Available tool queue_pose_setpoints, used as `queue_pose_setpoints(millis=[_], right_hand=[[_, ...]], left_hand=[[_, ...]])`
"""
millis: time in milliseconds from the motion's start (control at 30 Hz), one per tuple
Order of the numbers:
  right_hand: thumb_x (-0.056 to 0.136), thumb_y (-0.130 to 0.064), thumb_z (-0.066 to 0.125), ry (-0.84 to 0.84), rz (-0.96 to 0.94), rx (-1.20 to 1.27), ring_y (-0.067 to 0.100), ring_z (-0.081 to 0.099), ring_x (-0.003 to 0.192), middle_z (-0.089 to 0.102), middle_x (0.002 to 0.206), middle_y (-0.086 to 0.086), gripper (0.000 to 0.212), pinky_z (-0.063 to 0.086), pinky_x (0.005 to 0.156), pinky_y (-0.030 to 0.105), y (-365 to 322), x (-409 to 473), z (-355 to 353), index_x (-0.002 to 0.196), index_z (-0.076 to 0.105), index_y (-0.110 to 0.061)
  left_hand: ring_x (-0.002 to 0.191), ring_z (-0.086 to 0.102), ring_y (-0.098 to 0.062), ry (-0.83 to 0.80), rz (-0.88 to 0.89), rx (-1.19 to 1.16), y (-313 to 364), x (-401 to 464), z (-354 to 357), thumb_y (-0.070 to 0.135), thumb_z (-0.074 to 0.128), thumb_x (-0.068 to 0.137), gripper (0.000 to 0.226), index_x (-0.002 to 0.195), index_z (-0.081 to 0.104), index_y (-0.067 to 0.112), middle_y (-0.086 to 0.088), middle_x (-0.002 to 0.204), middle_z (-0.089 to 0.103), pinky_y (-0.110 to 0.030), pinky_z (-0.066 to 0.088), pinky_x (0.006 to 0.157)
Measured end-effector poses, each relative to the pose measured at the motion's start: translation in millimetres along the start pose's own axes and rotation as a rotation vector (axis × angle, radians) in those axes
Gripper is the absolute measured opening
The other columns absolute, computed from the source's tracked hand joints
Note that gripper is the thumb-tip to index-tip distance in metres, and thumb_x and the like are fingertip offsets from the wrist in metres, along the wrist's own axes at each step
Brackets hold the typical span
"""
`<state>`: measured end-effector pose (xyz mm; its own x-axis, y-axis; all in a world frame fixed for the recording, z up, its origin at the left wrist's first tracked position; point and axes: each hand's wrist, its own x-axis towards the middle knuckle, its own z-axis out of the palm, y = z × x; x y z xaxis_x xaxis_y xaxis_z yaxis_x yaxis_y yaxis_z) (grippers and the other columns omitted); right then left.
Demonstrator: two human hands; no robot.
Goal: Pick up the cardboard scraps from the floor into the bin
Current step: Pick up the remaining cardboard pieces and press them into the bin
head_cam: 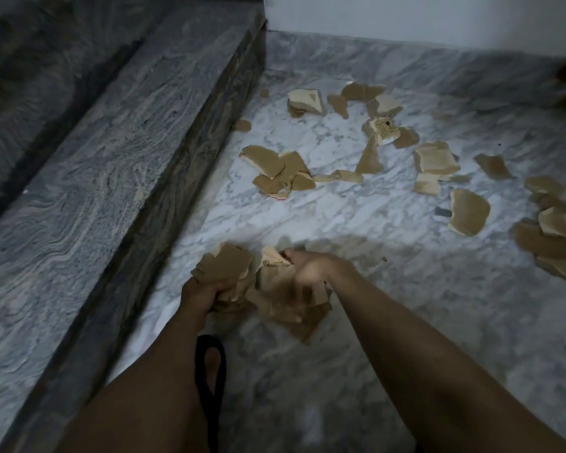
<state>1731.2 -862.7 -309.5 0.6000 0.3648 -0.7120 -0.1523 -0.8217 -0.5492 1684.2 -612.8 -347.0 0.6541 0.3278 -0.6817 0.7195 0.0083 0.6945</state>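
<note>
I have both hands low over the marble floor (pixel 356 322): my left hand (pixel 206 291) curls its fingers round a wad of cardboard scraps (pixel 224 264), and my right hand (pixel 311 268) pinches more against the bundle, I judge to carry one load. Loose scraps (pixel 435 160) litter the floor beside a grey stone step (pixel 111 152); no bin shows.

left hand (pixel 200 294) grips scraps (pixel 224 266) | right hand (pixel 311 268) blurred, seemingly gripping pile (pixel 285 299) | floor (pixel 356 220)
</note>
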Motion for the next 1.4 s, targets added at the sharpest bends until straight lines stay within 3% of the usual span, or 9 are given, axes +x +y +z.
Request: queue_pose_setpoints(millis=[100,300,467,600,800,967,1100,1300,1400], right_hand=[[0.078,-0.022,0.075,-0.019,0.004,0.009,0.024,0.063,0.101,0.058,0.133,0.016,0.071,0.05,0.068,0.026,-18,5,50,0.141,0.043,-0.018],[0.087,-0.007,0.061,0.225,-0.111,-0.407,0.037,0.033,0.135,0.037,0.143,0.019,0.051,0.043,0.1,0.047,-32,10,72,0.136,0.044,-0.005],[0.062,-0.01,0.084,0.076,-0.092,-0.302,0.031,0.063,0.104,0.064,0.113,0.012,0.058,0.045,0.07,0.032,-22,20,42,0.112,0.054,-0.013],[0.069,-0.018,0.08,0.206,0.006,-0.092,0.031,0.063,0.104,0.062,0.12,0.007,0.076,0.056,0.082,0.039,-6,21,-13,0.135,0.044,-0.022],[0.061,-0.018,0.084,0.146,0.123,-0.224,0.037,0.054,0.12,0.05,0.14,0.012,0.097,0.054,0.089,0.05,18,28,-27,0.144,0.034,-0.025],[0.067,-0.014,0.08,0.191,0.103,-0.28,0.03,0.061,0.108,0.062,0.118,0.01,0.05,0.056,0.081,0.04,21,40,-10,0.115,0.064,-0.012],[0.073,-0.018,0.078,0.163,0.093,-0.265,0.026,0.058,0.101,0.059,0.114,0.007,0.044,0.051,0.078,0.038,24,44,-14,0.113,0.061,-0.012],[0.076,-0.006,0.067,0.283,-0.009,0.145,0.028,0.064,0.103,0.067,0.112,0.008,0.039,0.055,0.09,0.044,45,24,-69,0.115,0.064,-0.008],[0.086,0.01,0.052,0.474,-0.066,0.326,0.023,0.065,0.096,0.067,0.103,0.003,0.036,0.055,0.075,0.019,58,15,-107,0.114,0.065,-0.009]], left_hand=[[0.102,0.068,-0.034,0.008,-0.026,0.059,-6,6,-4,0.009,0.087,0.073,0.058,0.126,0.065,0.0,-0.014,0.121,0.069,-0.045,0.058,0.087],[0.078,0.065,-0.021,-0.004,0.011,0.093,-9,8,2,0.0,0.081,0.078,0.044,0.119,0.066,0.001,-0.011,0.107,0.068,-0.031,0.053,0.071],[0.098,0.065,-0.029,-0.052,0.068,0.085,6,27,6,0.01,0.086,0.074,0.064,0.132,0.061,0.002,-0.01,0.123,0.066,-0.035,0.054,0.079],[0.102,0.069,-0.032,-0.114,0.173,0.074,31,38,11,0.036,0.092,0.049,0.09,0.13,0.063,0.008,-0.01,0.123,0.07,-0.044,0.06,0.083],[0.102,0.069,-0.026,-0.179,0.236,0.098,81,57,35,0.014,0.091,0.067,0.06,0.121,0.066,0.003,-0.007,0.112,0.072,-0.033,0.057,0.083],[0.105,0.068,-0.027,-0.219,0.321,0.185,126,82,67,0.013,0.092,0.065,0.063,0.122,0.066,0.002,-0.009,0.112,0.072,-0.035,0.055,0.092],[0.108,0.067,-0.025,-0.271,0.404,0.209,167,101,94,0.009,0.091,0.065,0.062,0.122,0.067,0.002,-0.011,0.117,0.071,-0.036,0.053,0.098],[0.104,0.069,-0.029,-0.336,0.43,0.394,223,137,133,0.019,0.096,0.057,0.052,0.103,0.074,0.008,-0.01,0.105,0.073,-0.037,0.057,0.088],[0.124,0.053,-0.035,-0.285,0.472,0.759,244,161,145,0.052,0.094,0.051,0.09,0.122,0.067,0.005,-0.02,0.134,0.057,-0.043,0.05,0.101]])
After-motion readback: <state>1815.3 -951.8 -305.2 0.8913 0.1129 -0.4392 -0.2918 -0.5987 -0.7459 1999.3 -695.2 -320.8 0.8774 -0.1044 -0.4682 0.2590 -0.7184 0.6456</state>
